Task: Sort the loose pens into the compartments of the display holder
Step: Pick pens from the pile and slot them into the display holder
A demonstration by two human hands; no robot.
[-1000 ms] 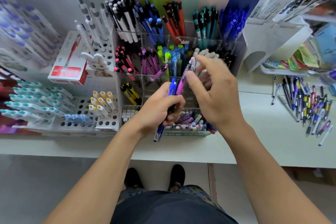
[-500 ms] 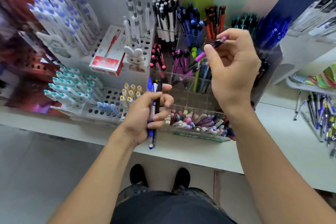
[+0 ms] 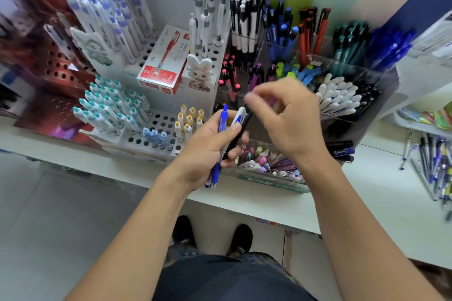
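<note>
The left hand (image 3: 210,146) grips a small bundle of pens (image 3: 226,139) upright, its fingers curled round the barrels and the thumb pressed across the front: a blue pen (image 3: 223,124) on the thumb side, a white-and-blue one (image 3: 239,116) beside it, and a black one (image 3: 241,133) nearest the other hand. The right hand (image 3: 291,120) hangs just beside the tops of these pens, blurred with motion; its fingers (image 3: 254,99) are bent toward the black pen's upper end, but whether they have closed on it, or on anything, I cannot tell. Beyond both hands stands the clear display holder (image 3: 381,85), its compartments each filled with one colour; black pens sit in the cell on the far side of the right hand. The step in hand looks like drawing one pen out of the bundle. To do it well, pinch a single pen near its top, loosen the left thumb just enough that the neighbours stay behind, pull along the barrel, then match its colour to a cell and drop it in point down. More loose pens (image 3: 433,166) lie on the table (image 3: 381,205), well out to the right of the right hand.
</note>
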